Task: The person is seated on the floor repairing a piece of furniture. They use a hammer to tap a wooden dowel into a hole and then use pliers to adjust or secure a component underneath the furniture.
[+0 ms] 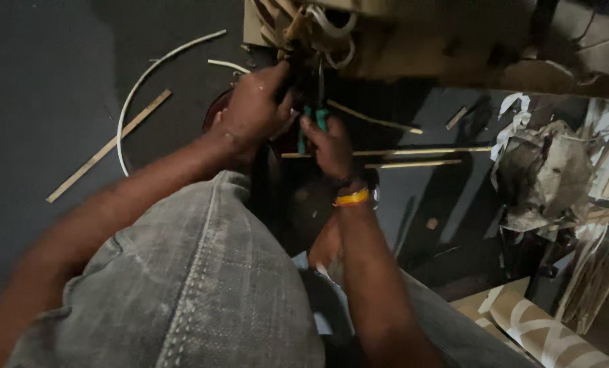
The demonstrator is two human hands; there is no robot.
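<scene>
the pliers (313, 126) with green handles stand almost straight up and down in the picture, handles toward the person and nose pointing away, up into the bundle of pale cane strips (311, 27) on the frame above. the right hand (330, 144) is curled tight around the handles, so it is the hand right on the tool. the left hand (255, 105) sits just beside it, a little further up and to the left, fingers bent and pressed in at the dark spot where the strips meet; what it pinches there is too dark to tell. both hands are close together, nearly touching, right under the bundle. on the dark floor lie a long curved white strip (137, 88) well off to the left and thin flat sticks (400, 153) to the right.
</scene>
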